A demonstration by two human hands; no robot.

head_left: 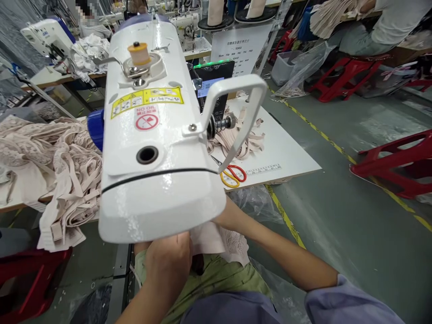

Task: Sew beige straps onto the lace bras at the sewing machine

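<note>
The white sewing machine [162,198] stands between my eyes and the work, and its head hides the needle area. Below its front edge, my left hand [170,258] is curled closed at the edge of a beige lace garment piece [207,240]; its fingertips are hidden. That piece hangs from under the machine head over my lap, with a scalloped lace edge on its right. My right hand [225,213] reaches under the head from the right. Only its wrist side shows, and its fingers are hidden behind the machine.
Scissors with red and yellow handles [233,175] lie on the white tabletop [290,157] beside a printed ruler and beige strips [241,139]. Beige lace garments [67,180] are heaped at left. Red stools [398,162] stand on the floor; a seated person is at upper right.
</note>
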